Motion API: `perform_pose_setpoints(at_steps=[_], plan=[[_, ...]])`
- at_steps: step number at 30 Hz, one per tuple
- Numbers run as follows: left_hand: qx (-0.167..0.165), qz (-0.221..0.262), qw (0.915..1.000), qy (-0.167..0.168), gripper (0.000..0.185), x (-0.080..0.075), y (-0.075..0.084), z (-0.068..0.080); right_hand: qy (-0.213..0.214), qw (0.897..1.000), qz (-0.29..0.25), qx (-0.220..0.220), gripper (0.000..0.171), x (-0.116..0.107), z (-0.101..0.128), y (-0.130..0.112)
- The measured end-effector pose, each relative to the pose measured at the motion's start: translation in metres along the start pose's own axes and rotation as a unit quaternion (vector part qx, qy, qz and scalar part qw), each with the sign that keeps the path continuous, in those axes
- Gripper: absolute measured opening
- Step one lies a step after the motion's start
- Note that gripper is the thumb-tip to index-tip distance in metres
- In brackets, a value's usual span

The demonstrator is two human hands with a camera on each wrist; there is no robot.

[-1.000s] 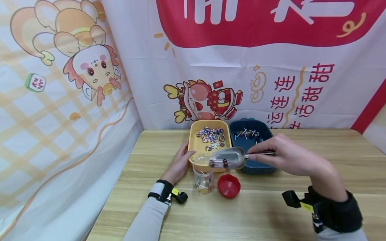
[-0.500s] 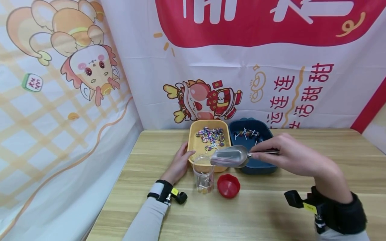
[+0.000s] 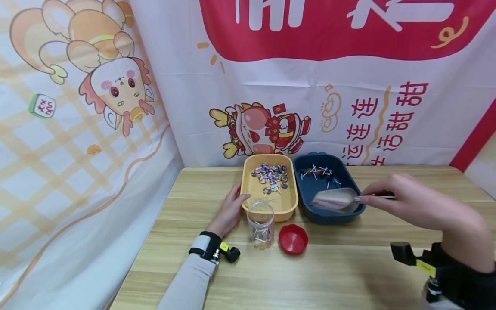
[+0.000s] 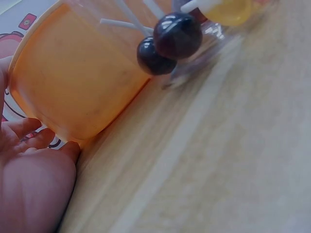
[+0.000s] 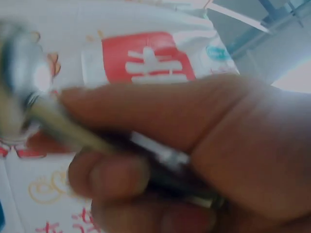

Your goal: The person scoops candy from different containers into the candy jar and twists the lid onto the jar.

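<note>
In the head view my right hand (image 3: 410,202) grips the handle of a metal scoop (image 3: 335,199), held over the front of the dark blue tray (image 3: 307,192); no candy shows in it. The right wrist view has fingers curled round the scoop handle (image 5: 82,133). My left hand (image 3: 228,213) holds the left front corner of the yellow tray (image 3: 252,187), thumb at its rim. Beside that hand stands an uncovered clear jar (image 3: 261,221) with lollipops at its bottom. Dark lollipops (image 4: 177,36) show through the jar in the left wrist view.
Small colourful lollipops (image 3: 271,174) lie in the yellow tray, dark ones with white sticks (image 3: 315,172) in the blue tray. A red lid (image 3: 293,239) rests right of the jar. A printed cloth (image 3: 186,107) hangs behind the wooden table (image 3: 310,280).
The scoop held lollipops at the jar's mouth a second ago, then showed none. My right hand has since carried it right, over the blue tray. My left hand has stayed put.
</note>
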State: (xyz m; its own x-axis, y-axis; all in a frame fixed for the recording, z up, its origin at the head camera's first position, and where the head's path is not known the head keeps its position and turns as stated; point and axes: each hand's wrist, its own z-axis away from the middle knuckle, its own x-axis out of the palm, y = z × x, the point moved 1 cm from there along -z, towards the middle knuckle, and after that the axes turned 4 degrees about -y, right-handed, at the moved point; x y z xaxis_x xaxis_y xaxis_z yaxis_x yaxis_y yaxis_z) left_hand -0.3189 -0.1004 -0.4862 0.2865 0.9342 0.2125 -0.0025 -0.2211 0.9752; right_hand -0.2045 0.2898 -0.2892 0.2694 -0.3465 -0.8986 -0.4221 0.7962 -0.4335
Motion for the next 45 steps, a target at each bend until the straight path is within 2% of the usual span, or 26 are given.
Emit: perform_pose_setpoints(at_steps=[6, 12, 21, 34, 41, 45], plan=[[0.002, 0.003, 1.0000, 0.008, 0.068, -0.002, -0.002, 0.001, -0.033, 0.998, 0.022, 0.039, 0.018, 0.004, -0.011, 0.026], [0.006, 0.010, 0.9999, 0.011, 0.067, -0.003, -0.004, 0.002, -0.038, 0.995, 0.039, 0.082, 0.025, 0.020, -0.035, 0.038], [0.004, -0.002, 1.0000, 0.000, 0.068, -0.001, 0.000, 0.001, -0.061, 0.989, -0.001, 0.132, 0.017, 0.044, -0.069, 0.048], [-0.001, 0.003, 1.0000, 0.009, 0.068, -0.001, -0.001, 0.000, -0.003, 0.989, 0.076, 0.128, 0.014, 0.073, -0.104, 0.064], [-0.002, -0.002, 1.0000, 0.009, 0.069, -0.001, -0.001, 0.000, 0.013, 0.991, 0.061, 0.122, 0.022, 0.088, -0.117, 0.063], [-0.003, -0.001, 1.0000, 0.006, 0.067, -0.001, -0.001, -0.001, 0.009, 0.994, 0.031, 0.105, 0.024, 0.095, -0.122, 0.065]])
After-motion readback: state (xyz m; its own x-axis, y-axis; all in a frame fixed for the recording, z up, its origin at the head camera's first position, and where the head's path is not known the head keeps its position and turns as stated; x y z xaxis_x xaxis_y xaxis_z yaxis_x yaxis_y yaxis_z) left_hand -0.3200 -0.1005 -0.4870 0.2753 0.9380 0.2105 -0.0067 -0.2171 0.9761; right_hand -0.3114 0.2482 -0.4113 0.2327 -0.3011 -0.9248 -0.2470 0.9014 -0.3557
